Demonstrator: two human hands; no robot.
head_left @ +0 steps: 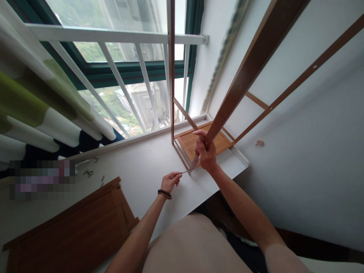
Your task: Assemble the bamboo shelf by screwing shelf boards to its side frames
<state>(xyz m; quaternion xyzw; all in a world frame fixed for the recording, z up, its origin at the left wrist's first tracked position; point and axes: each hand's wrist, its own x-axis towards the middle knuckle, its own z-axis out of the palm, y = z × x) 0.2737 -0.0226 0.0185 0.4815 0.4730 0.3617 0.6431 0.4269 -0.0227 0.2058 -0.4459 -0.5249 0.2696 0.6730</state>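
My left hand, with a dark bead bracelet at the wrist, pinches a thin metal rod that looks like a hex key. The rod's far end meets the foot of the near wooden post. Wrapped round that post, a little above its foot, is my right hand. The post belongs to a tall brown shelf frame that stands upright, with a wooden shelf board low between its posts. Whether the key sits in a bolt head is too small to tell.
The frame stands on a white ledge beside a window with a white railing. Left on the ledge lie a wooden panel and several small bolts. A curtain hangs left; a white wall is at right.
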